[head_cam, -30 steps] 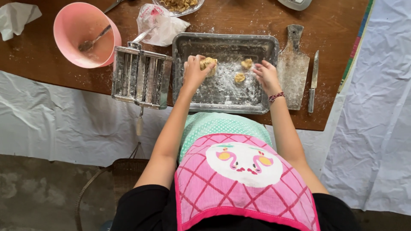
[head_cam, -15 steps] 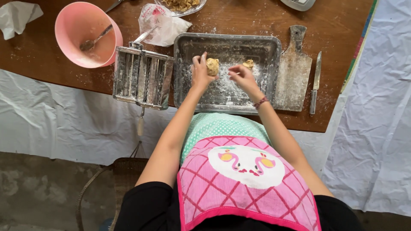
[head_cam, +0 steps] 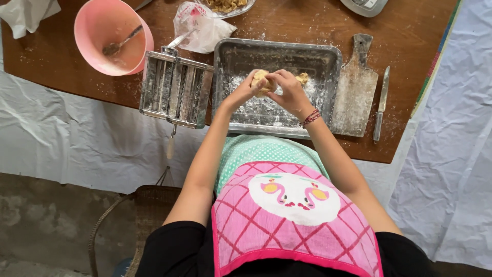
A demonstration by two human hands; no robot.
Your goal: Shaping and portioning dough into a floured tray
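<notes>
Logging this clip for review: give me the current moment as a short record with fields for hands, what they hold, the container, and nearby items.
left hand: grip closed on the dough piece
right hand: grip on the same dough piece, both hands meeting over the tray
container: floured metal tray with another dough piece inside
left of tray: pasta roller, pink bowl with spoon
right of tray: wooden board, knife

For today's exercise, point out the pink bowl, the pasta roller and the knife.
pink bowl point(head_cam: 97, 26), head view, bare inner wall.
pasta roller point(head_cam: 177, 88), head view, top of the metal body.
knife point(head_cam: 383, 91), head view, middle of the blade.
</notes>
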